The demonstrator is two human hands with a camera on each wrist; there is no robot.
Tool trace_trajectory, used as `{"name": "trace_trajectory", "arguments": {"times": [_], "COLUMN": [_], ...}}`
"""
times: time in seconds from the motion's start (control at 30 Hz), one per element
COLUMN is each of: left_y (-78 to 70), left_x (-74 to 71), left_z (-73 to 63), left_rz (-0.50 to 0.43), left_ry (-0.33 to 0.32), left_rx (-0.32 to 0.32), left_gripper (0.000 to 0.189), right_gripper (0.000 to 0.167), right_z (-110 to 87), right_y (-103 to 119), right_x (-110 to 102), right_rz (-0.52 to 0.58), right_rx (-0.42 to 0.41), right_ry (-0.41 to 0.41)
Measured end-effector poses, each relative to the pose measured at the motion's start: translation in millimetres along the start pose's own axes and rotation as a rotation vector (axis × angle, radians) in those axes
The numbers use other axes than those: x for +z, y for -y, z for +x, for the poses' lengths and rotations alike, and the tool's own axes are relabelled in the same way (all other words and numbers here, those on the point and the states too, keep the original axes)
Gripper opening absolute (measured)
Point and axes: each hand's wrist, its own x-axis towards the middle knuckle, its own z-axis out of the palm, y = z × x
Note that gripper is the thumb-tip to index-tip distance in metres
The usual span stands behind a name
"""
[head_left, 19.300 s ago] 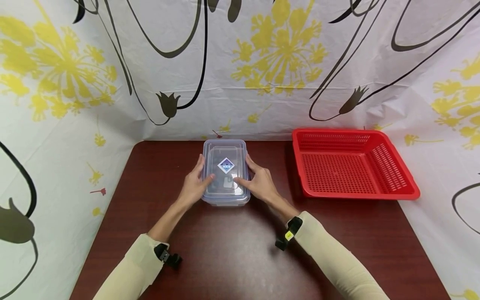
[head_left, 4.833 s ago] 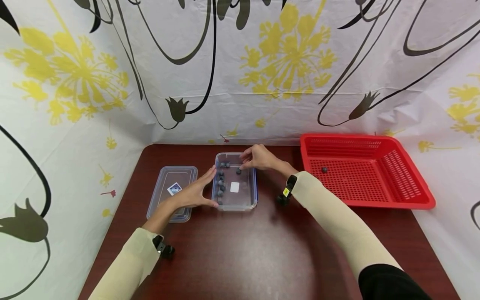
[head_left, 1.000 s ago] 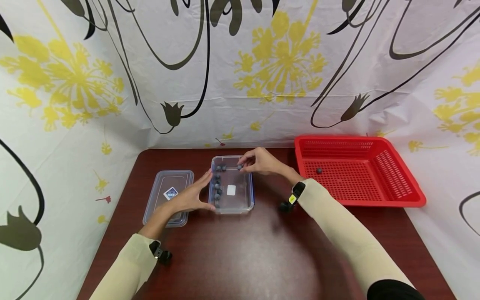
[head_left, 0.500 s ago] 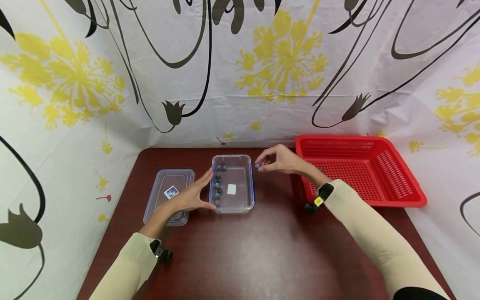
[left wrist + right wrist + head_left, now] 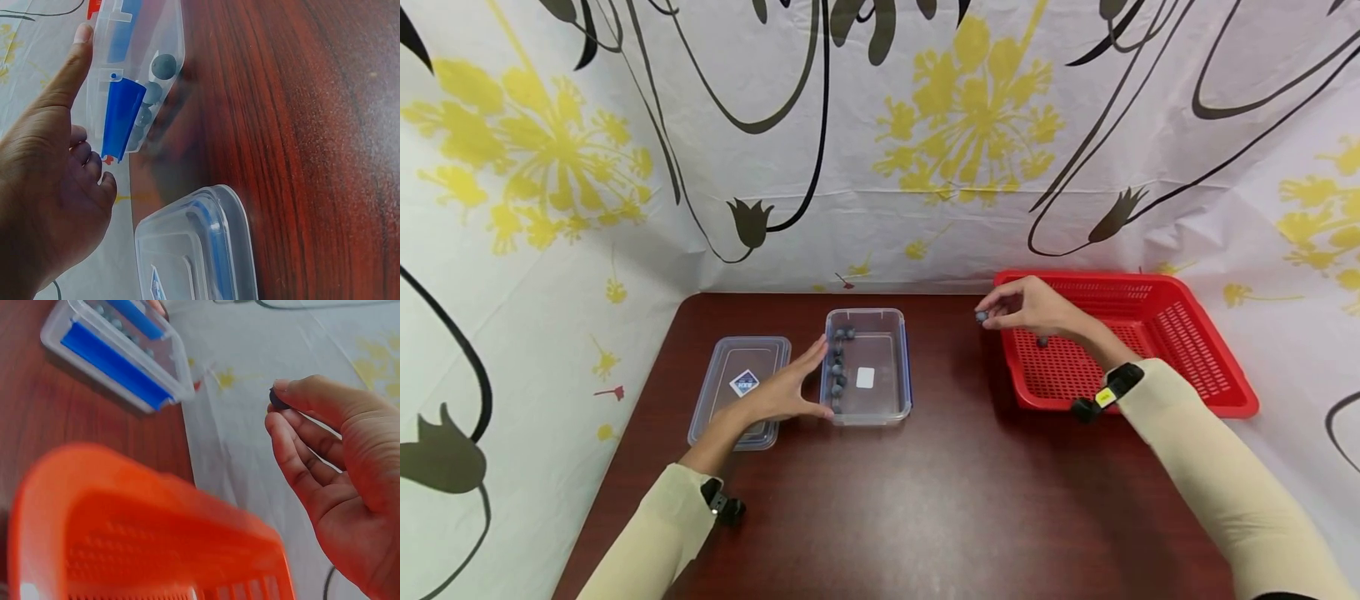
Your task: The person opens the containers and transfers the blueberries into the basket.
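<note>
My right hand (image 5: 1032,307) pinches a small, round, dark blue-grey blueberry (image 5: 982,317) between thumb and fingertips, over the left rim of the red basket (image 5: 1213,350). The right wrist view shows this blueberry (image 5: 279,399) held at the fingertips. Another blueberry (image 5: 1042,342) lies in the basket. My left hand (image 5: 786,390) rests with spread thumb and fingers along the left side of a clear lidless plastic container (image 5: 891,400). Several blueberries (image 5: 838,369) line that container's left side. In the left wrist view, they show through the wall beside a blue clip (image 5: 122,119).
The container's clear lid (image 5: 718,392), with a diamond-shaped label, lies on the dark red-brown table (image 5: 880,500) left of the container, partly under my left forearm. A white patterned cloth (image 5: 865,242) hangs behind the table and at both sides.
My right hand has lifted a blueberry from the container and carried it right to the basket's left edge. The left hand stays at the container's side.
</note>
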Motion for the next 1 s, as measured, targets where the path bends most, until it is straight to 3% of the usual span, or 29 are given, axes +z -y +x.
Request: {"name": "trace_trajectory", "arguments": {"times": [0.2,0.53,1.0], "left_y": [0.0,-0.3,-0.5], "left_x": [-0.9,-1.1,-1.1], "left_z": [-0.6,-1.3,-0.7], "left_rz": [-0.003,-0.001,0.006], "left_ry": [-0.001,-0.002,-0.001], "left_rx": [0.001,-0.003,0.005], "left_gripper": [0.125,0.126,0.125], "right_gripper": [0.021,0.025,0.025], "right_z": [-13.1,-29.0,-39.2], "right_y": [-19.2,-72.3,-132.3], "right_x": [-27.1,-59.3,-67.1], "right_rz": [0.018,-0.008,-0.037], "right_rx": [0.043,0.132,0.282], "right_ry": [-0.027,-0.04,0.014]}}
